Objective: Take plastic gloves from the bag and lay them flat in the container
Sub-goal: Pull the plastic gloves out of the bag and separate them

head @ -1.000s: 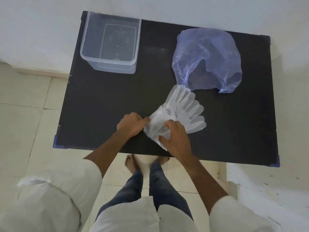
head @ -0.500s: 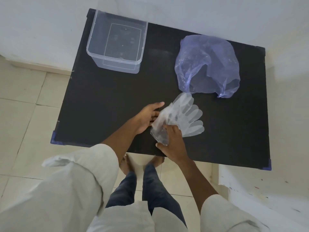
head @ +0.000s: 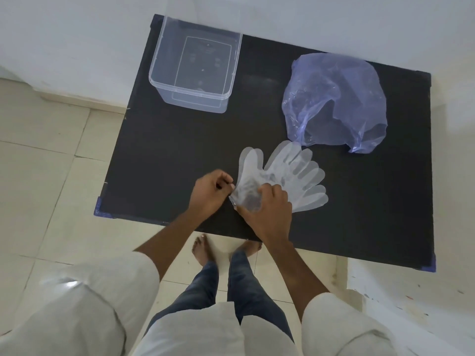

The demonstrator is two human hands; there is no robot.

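A stack of clear plastic gloves (head: 290, 173) lies fanned out on the black table (head: 167, 155), fingers pointing away from me. My right hand (head: 267, 209) presses on the cuff end of the stack and grips it. My left hand (head: 210, 191) pinches the left edge of the cuffs between thumb and fingers, where one glove (head: 250, 163) has spread off to the left. The crumpled blue plastic bag (head: 334, 101) lies at the back right, its mouth toward the gloves. The clear container (head: 195, 65) stands at the back left with nothing visible inside.
The table stands against a white wall, with a tiled floor to the left. A white ledge (head: 411, 291) sits low at the right. My feet show under the near table edge.
My left hand went from open fingers against the gloves to a pinch on the cuff edge. One glove has spread off to the left of the stack. The camera view shifted.
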